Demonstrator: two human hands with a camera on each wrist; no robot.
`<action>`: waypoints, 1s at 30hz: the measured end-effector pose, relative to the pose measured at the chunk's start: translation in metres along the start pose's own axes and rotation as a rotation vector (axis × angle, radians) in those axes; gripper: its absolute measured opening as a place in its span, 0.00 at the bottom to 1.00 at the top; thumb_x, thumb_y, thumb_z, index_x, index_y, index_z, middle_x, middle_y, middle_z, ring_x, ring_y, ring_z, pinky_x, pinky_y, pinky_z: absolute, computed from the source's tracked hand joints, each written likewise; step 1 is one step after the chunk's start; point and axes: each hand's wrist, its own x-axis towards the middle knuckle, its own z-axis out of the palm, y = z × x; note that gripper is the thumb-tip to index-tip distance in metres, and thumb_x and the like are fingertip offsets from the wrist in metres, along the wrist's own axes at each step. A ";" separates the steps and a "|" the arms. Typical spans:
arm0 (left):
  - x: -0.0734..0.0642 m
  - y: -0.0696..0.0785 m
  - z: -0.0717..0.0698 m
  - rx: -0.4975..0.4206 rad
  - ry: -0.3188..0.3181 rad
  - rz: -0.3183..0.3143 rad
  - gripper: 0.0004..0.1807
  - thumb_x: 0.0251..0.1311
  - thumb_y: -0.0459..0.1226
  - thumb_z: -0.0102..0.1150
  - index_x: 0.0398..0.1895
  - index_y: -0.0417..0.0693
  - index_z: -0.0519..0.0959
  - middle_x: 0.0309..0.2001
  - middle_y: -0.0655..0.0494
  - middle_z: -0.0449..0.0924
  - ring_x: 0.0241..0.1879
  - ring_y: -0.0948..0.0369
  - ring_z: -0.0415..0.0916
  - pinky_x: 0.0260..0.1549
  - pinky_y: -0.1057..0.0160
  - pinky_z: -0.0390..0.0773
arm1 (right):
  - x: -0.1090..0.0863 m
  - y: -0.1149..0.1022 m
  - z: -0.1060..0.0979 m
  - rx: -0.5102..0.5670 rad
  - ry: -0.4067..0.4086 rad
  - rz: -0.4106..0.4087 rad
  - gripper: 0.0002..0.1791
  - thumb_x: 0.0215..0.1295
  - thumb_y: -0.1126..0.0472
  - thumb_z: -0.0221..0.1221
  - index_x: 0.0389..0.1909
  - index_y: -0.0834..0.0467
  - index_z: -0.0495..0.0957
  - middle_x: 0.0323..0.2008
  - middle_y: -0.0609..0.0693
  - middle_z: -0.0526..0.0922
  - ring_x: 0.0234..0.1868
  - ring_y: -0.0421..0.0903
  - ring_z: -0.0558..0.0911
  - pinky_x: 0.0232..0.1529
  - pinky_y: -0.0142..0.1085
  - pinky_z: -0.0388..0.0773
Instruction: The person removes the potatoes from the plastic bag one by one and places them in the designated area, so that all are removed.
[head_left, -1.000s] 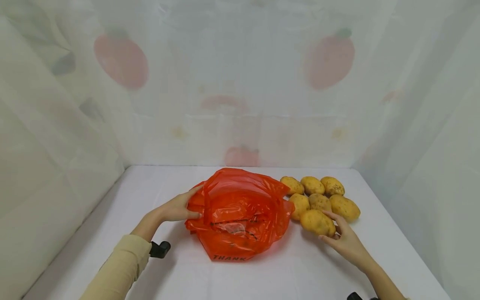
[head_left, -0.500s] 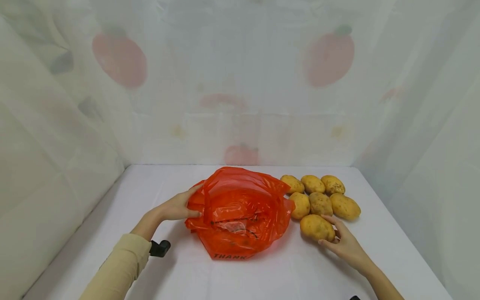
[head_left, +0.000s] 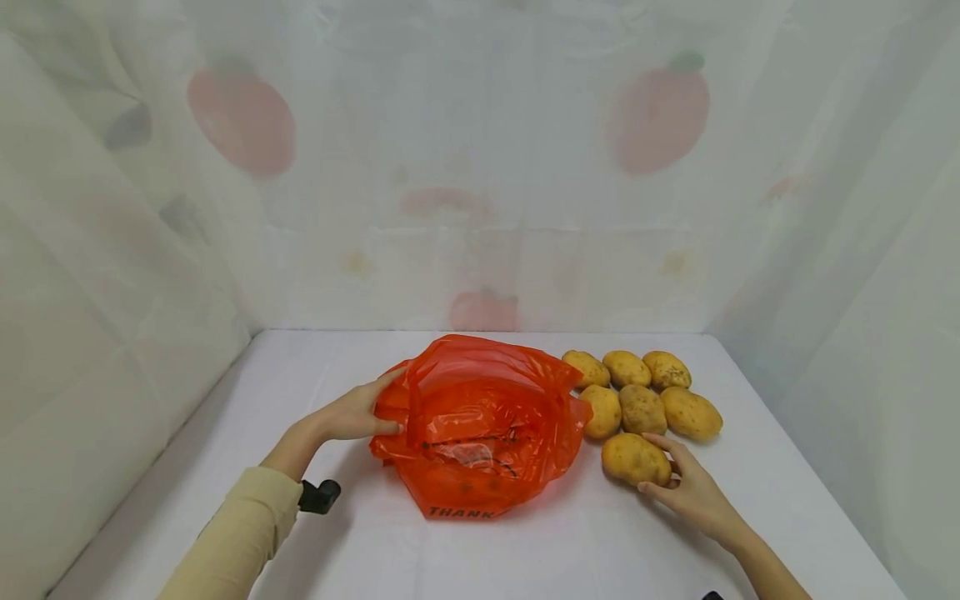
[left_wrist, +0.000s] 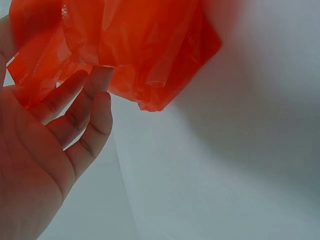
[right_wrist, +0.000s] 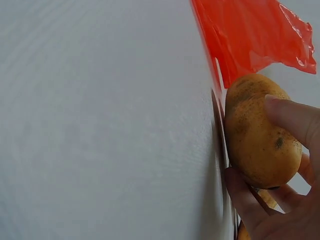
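A red plastic bag printed "THANK" lies on the table, its mouth spread toward me. My left hand holds the bag's left rim, thumb in front; in the left wrist view, the fingers of that hand reach among the folds of the bag. To the bag's right, my right hand grips a yellow potato at its right end, with the potato low at the table. In the right wrist view the thumb lies on this potato and fingers curl at its end.
Several other potatoes sit in two rows just behind the held one, against the bag's right side. A white cloth covers the table. Pale printed curtains stand at the back and both sides.
My right hand has brought the potato slightly nearer to me and lower, opening a small gap from the row behind. The left hand and bag have barely moved.
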 end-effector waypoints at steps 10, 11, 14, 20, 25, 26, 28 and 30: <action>-0.001 0.000 -0.001 0.000 0.006 0.006 0.48 0.49 0.45 0.66 0.72 0.59 0.49 0.61 0.49 0.65 0.55 0.52 0.66 0.51 0.47 0.72 | 0.004 -0.004 0.000 -0.013 -0.023 0.009 0.39 0.50 0.55 0.67 0.64 0.55 0.61 0.61 0.64 0.64 0.58 0.63 0.69 0.49 0.52 0.74; -0.002 0.000 -0.001 0.002 0.006 0.006 0.48 0.49 0.45 0.66 0.72 0.59 0.49 0.61 0.49 0.65 0.55 0.52 0.66 0.51 0.47 0.72 | 0.004 -0.004 0.000 -0.013 -0.021 0.011 0.39 0.50 0.56 0.67 0.64 0.55 0.61 0.61 0.64 0.64 0.57 0.63 0.69 0.48 0.50 0.75; -0.003 0.000 -0.001 0.003 0.009 0.002 0.48 0.49 0.45 0.66 0.72 0.60 0.49 0.61 0.49 0.65 0.55 0.51 0.66 0.51 0.47 0.72 | 0.005 -0.004 0.000 -0.017 -0.020 0.001 0.39 0.50 0.57 0.68 0.63 0.56 0.61 0.60 0.65 0.64 0.56 0.64 0.70 0.44 0.45 0.78; -0.004 0.002 -0.001 0.003 0.011 0.002 0.48 0.49 0.44 0.66 0.72 0.60 0.49 0.62 0.49 0.64 0.57 0.51 0.65 0.52 0.46 0.70 | 0.006 -0.004 0.002 -0.071 0.000 -0.045 0.39 0.50 0.59 0.68 0.63 0.59 0.62 0.57 0.66 0.66 0.56 0.63 0.69 0.46 0.48 0.76; -0.005 0.001 -0.002 0.011 0.012 0.016 0.48 0.50 0.44 0.65 0.72 0.61 0.49 0.63 0.49 0.64 0.57 0.51 0.65 0.52 0.46 0.70 | 0.006 -0.005 0.003 -0.100 0.006 -0.060 0.38 0.51 0.61 0.67 0.63 0.60 0.62 0.55 0.66 0.68 0.55 0.63 0.69 0.48 0.53 0.73; -0.005 0.001 -0.002 0.014 0.013 0.019 0.48 0.50 0.44 0.65 0.72 0.62 0.49 0.63 0.49 0.63 0.57 0.50 0.65 0.52 0.45 0.70 | 0.006 -0.005 0.003 -0.103 0.008 -0.063 0.38 0.51 0.61 0.67 0.63 0.60 0.62 0.54 0.66 0.68 0.55 0.63 0.69 0.48 0.54 0.73; -0.005 0.001 -0.002 0.020 0.015 0.025 0.47 0.50 0.45 0.65 0.72 0.62 0.49 0.64 0.49 0.63 0.58 0.50 0.65 0.53 0.45 0.69 | 0.006 -0.006 0.003 -0.105 0.006 -0.063 0.38 0.51 0.61 0.67 0.63 0.60 0.62 0.54 0.66 0.69 0.55 0.62 0.70 0.46 0.49 0.74; -0.006 0.001 -0.002 0.019 0.013 0.028 0.47 0.51 0.45 0.65 0.72 0.62 0.49 0.64 0.49 0.62 0.59 0.50 0.64 0.54 0.45 0.69 | 0.005 -0.006 0.003 -0.104 0.001 -0.059 0.39 0.51 0.61 0.67 0.64 0.60 0.61 0.54 0.66 0.68 0.55 0.62 0.70 0.44 0.43 0.76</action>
